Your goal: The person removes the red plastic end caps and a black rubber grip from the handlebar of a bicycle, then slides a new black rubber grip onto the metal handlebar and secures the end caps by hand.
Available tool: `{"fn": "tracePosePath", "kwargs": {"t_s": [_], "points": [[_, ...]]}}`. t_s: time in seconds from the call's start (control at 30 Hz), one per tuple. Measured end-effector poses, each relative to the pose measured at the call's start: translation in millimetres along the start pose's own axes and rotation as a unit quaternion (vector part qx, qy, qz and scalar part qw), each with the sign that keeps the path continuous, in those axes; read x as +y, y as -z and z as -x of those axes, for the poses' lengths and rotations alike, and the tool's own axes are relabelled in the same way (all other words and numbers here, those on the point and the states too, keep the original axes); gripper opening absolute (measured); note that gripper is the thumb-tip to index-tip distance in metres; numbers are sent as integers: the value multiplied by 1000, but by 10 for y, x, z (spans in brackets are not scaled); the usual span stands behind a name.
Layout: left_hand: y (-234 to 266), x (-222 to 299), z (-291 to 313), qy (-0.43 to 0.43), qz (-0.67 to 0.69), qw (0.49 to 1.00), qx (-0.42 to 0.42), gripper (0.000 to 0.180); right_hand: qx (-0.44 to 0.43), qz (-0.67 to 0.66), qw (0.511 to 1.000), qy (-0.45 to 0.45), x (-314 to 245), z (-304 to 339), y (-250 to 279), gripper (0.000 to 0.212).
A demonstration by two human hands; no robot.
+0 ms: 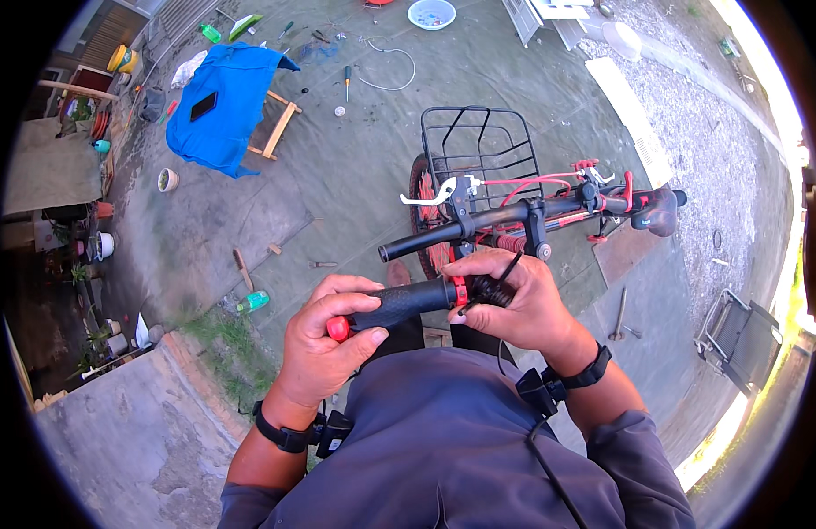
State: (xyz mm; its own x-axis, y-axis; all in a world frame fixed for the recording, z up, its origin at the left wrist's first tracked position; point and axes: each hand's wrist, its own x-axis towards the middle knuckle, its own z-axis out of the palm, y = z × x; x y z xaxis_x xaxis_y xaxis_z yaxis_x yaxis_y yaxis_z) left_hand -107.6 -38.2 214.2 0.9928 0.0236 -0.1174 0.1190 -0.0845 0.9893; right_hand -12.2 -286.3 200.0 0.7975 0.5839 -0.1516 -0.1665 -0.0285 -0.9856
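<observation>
In front of my body, a black handlebar grip (pixel 406 302) is held level between both hands. My left hand (pixel 318 342) wraps round its left end, where a red end plug (pixel 338 329) sticks out. With its fingers closed, my right hand (pixel 536 304) grips the other end, by the red clamp ring (pixel 461 291) and a black ribbed part (pixel 493 289); that part's exact kind is unclear. Just beyond, the bicycle's handlebar (pixel 426 240) points left with a bare black end. A white brake lever (pixel 433 194) sits on it, apart from my hands.
A black wire basket (pixel 478 141) is on the bicycle. Left of it, a blue cloth (pixel 227 97) with a phone covers a wooden-legged stool. A screwdriver (pixel 347 81), a hammer (pixel 242 267), a green bottle (pixel 253 301) and a wrench (pixel 619 316) lie about. A folding chair (pixel 738 339) stands right.
</observation>
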Motion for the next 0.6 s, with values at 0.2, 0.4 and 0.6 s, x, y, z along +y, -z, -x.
{"fn": "tracePosePath", "kwargs": {"t_s": [0.2, 0.4, 0.6], "points": [[1, 12, 5, -15, -47, 999, -3, 35, -16, 85, 993, 76, 40, 6, 47, 47], [-14, 6, 12, 17, -14, 1000, -7, 32, -16, 21, 998, 54, 38, 40, 34, 46], [-72, 50, 37, 90, 120, 989, 11, 32, -3, -49, 999, 4, 59, 47, -9, 46]]}}
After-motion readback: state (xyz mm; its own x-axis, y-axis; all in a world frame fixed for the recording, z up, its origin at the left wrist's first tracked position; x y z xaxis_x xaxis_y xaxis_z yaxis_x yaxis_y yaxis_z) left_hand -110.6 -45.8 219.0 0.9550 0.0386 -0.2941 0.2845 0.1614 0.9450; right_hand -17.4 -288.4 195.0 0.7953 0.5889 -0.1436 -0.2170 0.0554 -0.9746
